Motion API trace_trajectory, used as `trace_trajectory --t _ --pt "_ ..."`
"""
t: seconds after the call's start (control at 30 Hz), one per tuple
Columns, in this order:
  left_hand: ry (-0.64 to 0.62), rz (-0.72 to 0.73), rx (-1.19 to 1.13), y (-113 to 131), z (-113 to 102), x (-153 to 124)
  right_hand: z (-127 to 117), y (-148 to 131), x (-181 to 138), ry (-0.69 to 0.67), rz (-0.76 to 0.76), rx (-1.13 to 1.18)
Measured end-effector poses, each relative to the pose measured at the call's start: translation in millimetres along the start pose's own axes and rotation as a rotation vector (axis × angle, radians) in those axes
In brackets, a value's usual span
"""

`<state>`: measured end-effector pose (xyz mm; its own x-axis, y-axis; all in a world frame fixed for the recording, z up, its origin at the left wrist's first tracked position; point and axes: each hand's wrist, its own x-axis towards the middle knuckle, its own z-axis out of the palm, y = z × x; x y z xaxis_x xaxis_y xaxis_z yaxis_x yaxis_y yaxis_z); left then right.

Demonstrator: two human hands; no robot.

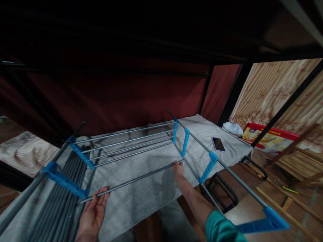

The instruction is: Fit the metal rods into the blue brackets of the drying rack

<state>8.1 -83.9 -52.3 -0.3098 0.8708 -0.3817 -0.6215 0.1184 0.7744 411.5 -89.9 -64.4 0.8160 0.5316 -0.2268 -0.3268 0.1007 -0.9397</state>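
Observation:
A loose grey metal tube (141, 177) runs across the front of a half-built rack of tubes and blue plastic brackets. My left hand (91, 215), palm up, has its fingers around the tube close to its left end, beside a blue bracket (66, 181). Near the tube's other end, my right hand (178, 169) pinches it from the front, close to the right side pole and a blue bracket (186, 142). Behind, several crossbars (133, 138) span the rack between left and right brackets. Another blue bracket (209, 166) sits further forward on the right.
A bundle of grey tubes (59, 201) lies at the left on the grey cloth (143, 205). To the right rest a phone (218, 144) and a white bag (232, 128). Dark metal posts and an overhead panel surround the surface. A red and yellow box (271, 138) stands beyond.

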Motion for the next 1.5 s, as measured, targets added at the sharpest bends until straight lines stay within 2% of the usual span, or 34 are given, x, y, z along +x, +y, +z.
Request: trace_trajectory --t 0.13,0.3,0.5,0.87,1.23,1.5 --pt "0.003 -0.006 0.017 0.6 -1.1 -0.3 -1.9 0.6 1.3 0.01 0.106 0.015" --pt "-0.031 0.0 0.034 0.4 -5.9 4.4 -4.4 2.3 3.0 0.0 0.152 0.046" --pt "-0.058 0.003 0.044 -0.8 -10.6 7.6 -7.4 5.1 3.2 0.002 0.162 0.075" --pt "-0.043 -0.036 0.022 2.7 0.6 0.0 -7.2 -2.8 -2.9 0.017 0.163 0.111" --pt "-0.045 0.0 0.029 -0.2 -3.1 6.5 -13.0 -0.7 1.2 -0.046 0.182 0.113" --pt "-0.017 -0.027 0.005 1.8 0.2 0.2 -13.7 2.6 2.6 -0.067 0.178 0.142"
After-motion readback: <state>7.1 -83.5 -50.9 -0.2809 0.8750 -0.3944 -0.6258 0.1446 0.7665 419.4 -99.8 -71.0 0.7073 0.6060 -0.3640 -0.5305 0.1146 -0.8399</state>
